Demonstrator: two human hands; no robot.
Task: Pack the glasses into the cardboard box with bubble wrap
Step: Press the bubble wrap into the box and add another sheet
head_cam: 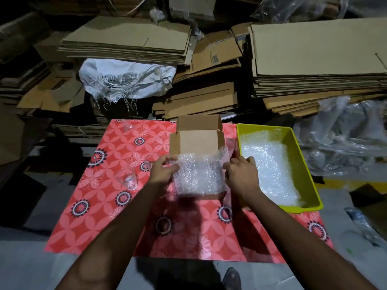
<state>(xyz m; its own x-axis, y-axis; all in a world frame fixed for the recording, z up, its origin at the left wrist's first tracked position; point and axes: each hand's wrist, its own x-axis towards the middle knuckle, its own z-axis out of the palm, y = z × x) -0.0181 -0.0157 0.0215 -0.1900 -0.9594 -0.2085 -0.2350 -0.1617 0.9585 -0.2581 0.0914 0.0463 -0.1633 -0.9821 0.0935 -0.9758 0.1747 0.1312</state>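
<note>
Lining the box, glasses still unpacked.
Both hands, left hand (pixel 164 170) and right hand (pixel 240 174), pinch the bubble wrap (pixel 199 174) over the cardboard box (pixel 196 139); a glass (pixel 127 178) waits on the left.

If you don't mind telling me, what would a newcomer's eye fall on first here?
Probably the bubble wrap at the centre, pinched at its sides by the left hand and right hand over the open box. Next, the yellow tray to the right, and the glass on the red cloth to the left.

Both forearms extend forward, converging toward the centre. Left hand (pixel 164 170) and right hand (pixel 240 174) face each other, fingers curled (pinching a sheet's left and right edges).
</note>
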